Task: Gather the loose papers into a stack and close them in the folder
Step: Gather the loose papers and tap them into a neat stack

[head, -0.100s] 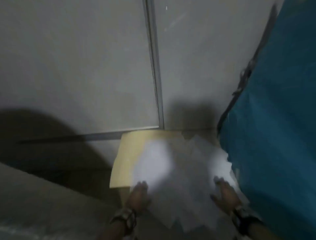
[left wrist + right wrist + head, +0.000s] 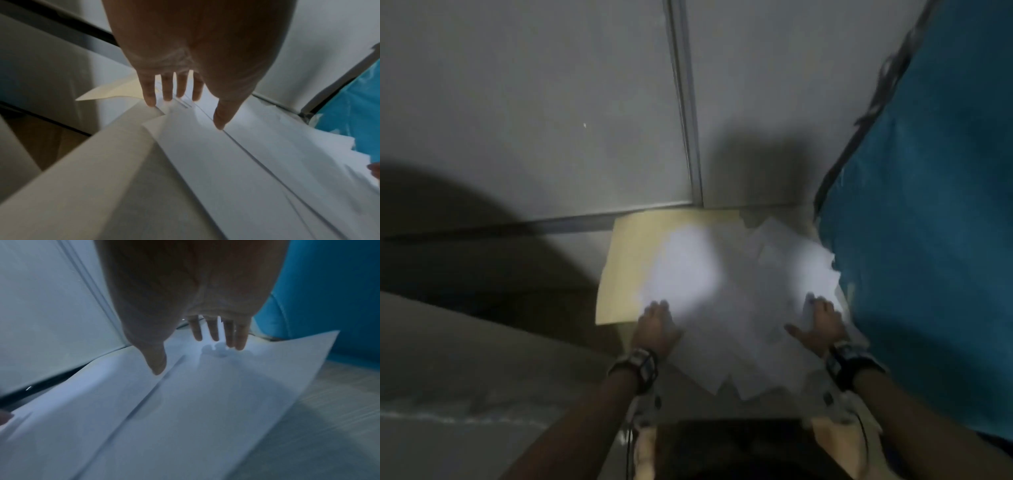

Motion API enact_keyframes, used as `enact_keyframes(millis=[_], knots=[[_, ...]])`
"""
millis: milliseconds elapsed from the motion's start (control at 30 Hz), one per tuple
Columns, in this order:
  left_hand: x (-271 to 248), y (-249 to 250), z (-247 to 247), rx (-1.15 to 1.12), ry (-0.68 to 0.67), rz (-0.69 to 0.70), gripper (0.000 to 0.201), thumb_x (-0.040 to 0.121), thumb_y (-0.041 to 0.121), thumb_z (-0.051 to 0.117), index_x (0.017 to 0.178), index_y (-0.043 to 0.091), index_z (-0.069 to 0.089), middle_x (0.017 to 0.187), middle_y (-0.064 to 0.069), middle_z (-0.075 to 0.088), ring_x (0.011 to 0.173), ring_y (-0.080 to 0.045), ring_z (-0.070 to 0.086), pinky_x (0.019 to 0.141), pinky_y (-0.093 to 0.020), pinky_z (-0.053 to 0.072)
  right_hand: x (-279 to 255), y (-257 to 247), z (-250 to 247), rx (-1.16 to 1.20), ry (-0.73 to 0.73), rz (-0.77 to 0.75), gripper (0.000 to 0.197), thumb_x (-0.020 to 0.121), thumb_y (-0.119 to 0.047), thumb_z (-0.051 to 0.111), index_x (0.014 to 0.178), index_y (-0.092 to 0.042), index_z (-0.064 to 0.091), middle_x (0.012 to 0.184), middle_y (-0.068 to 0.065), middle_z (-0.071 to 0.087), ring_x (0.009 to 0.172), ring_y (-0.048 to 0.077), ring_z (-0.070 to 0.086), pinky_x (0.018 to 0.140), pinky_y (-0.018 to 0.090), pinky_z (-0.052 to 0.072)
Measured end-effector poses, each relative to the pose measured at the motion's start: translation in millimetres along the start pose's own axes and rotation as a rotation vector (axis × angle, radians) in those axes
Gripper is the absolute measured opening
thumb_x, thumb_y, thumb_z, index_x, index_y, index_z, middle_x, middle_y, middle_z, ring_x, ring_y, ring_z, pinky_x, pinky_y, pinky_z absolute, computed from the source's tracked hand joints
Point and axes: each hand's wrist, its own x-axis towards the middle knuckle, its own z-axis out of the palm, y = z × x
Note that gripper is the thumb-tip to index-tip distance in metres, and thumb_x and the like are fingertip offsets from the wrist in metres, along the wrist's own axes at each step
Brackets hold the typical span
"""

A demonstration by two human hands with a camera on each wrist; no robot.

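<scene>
Several loose white papers (image 2: 739, 308) lie fanned out and overlapping on an open cream folder (image 2: 626, 260), whose left part shows bare. My left hand (image 2: 657, 322) rests flat on the papers' left edge with straight, spread fingers (image 2: 167, 91). My right hand (image 2: 822, 322) lies flat on the right side of the papers, fingers (image 2: 213, 332) straight and thumb out. Both palms face down on the sheets (image 2: 205, 394); neither hand grips anything. Paper corners (image 2: 739, 387) stick out toward me. The sheets (image 2: 246, 154) run past the folder's near edge.
A blue fabric surface (image 2: 935, 240) rises close on the right, touching the papers' right edge. Grey wall panels (image 2: 534, 120) with a metal seam (image 2: 685, 113) stand behind the folder. A pale ledge (image 2: 465, 359) lies at the left, in shadow.
Both hands have shifted slightly on the papers; the head view has dipped, showing more of my forearms. The papers lie much as before.
</scene>
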Motion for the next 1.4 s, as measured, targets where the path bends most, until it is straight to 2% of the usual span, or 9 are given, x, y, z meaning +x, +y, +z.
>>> enact_keyframes(millis=[100,300,500,633,733,833,1000,1200,1400], knots=[[37.5,31.4,-20.3,-0.003,0.05,-0.04,0.097,0.094,0.06,0.073,0.168,0.01,0.035,0.174,-0.018,0.035,0.16,-0.041,0.036,0.126,-0.049,0.038,6.5,-9.7,0.6,0.026,0.066,0.121,0.111,0.055,-0.094,0.058,0.136,-0.019,0.043,0.144,0.016,0.04,0.129,0.042,0.048,0.104,0.052,0.046],[64.3,82.3,-12.2,0.021,0.014,-0.11,0.12,0.088,0.071,0.078,0.177,0.026,0.011,0.186,-0.006,-0.002,0.171,-0.037,0.006,0.134,-0.055,0.02,23.1,-34.1,12.5,-0.015,-0.052,0.086,0.124,0.066,-0.08,0.073,0.161,-0.037,0.006,0.171,0.008,-0.006,0.15,0.048,0.012,0.117,0.063,0.02],[82.1,91.8,-8.6,0.092,-0.131,0.118,0.119,0.089,0.034,0.091,0.177,0.034,0.011,0.186,0.001,-0.005,0.172,-0.039,-0.005,0.137,-0.059,0.007,43.5,-11.0,-7.1,0.33,0.088,-0.038,0.104,0.075,-0.027,0.082,0.162,-0.03,0.024,0.171,0.005,0.014,0.155,0.034,0.016,0.125,0.057,0.017],[93.2,71.7,-25.3,0.194,-0.272,0.373,0.106,0.091,0.005,0.086,0.173,0.039,0.027,0.186,0.006,-0.001,0.171,-0.037,-0.009,0.136,-0.066,0.002,32.4,8.8,-12.7,0.372,0.139,0.234,0.104,0.063,-0.051,0.086,0.15,-0.038,0.03,0.165,0.005,0.025,0.147,0.04,0.028,0.118,0.059,0.03],[88.7,67.9,-26.3,-0.075,0.023,0.303,0.09,0.091,-0.013,0.067,0.165,0.035,0.048,0.185,-0.002,0.014,0.17,-0.037,0.012,0.137,-0.06,0.013,33.6,-3.4,-15.0,0.397,0.116,0.144,0.115,0.066,-0.034,0.097,0.157,-0.015,0.03,0.161,0.014,0.026,0.146,0.036,0.029,0.119,0.048,0.031],[79.8,82.8,-21.1,-0.479,0.425,-0.153,0.081,0.085,0.015,0.087,0.157,0.02,0.05,0.162,-0.014,0.042,0.151,-0.039,0.041,0.127,-0.054,0.037,40.0,-12.6,-16.2,0.659,0.227,0.072,0.104,0.071,-0.016,0.095,0.156,-0.011,0.034,0.153,0.009,0.038,0.136,0.024,0.043,0.115,0.036,0.036],[92.7,100.7,-11.1,-0.471,0.234,-0.38,0.108,0.059,0.04,0.107,0.139,0.007,0.042,0.145,-0.015,0.042,0.139,-0.04,0.047,0.119,-0.054,0.046,32.4,-16.4,-7.3,0.667,0.221,0.476,0.114,0.066,-0.067,0.083,0.152,-0.006,0.038,0.147,0.015,0.052,0.13,0.032,0.054,0.108,0.043,0.047],[96.6,125.6,-6.7,-0.702,0.046,-0.265,0.082,0.068,0.032,0.105,0.136,0.007,0.068,0.137,-0.011,0.073,0.12,-0.033,0.071,0.101,-0.052,0.063,45.3,-52.1,-9.0,0.744,0.02,0.341,0.095,0.063,-0.051,0.096,0.135,-0.005,0.054,0.123,0.008,0.063,0.102,0.019,0.06,0.082,0.028,0.05],[91.4,106.9,-21.1,-0.766,-0.059,-0.224,0.057,0.066,0.021,0.107,0.116,0.004,0.083,0.116,-0.012,0.084,0.107,-0.034,0.079,0.099,-0.054,0.065,43.8,-37.9,-30.7,0.72,0.124,0.442,0.112,0.057,-0.065,0.092,0.145,-0.014,0.046,0.148,0.008,0.047,0.128,0.031,0.054,0.086,0.032,0.045]])
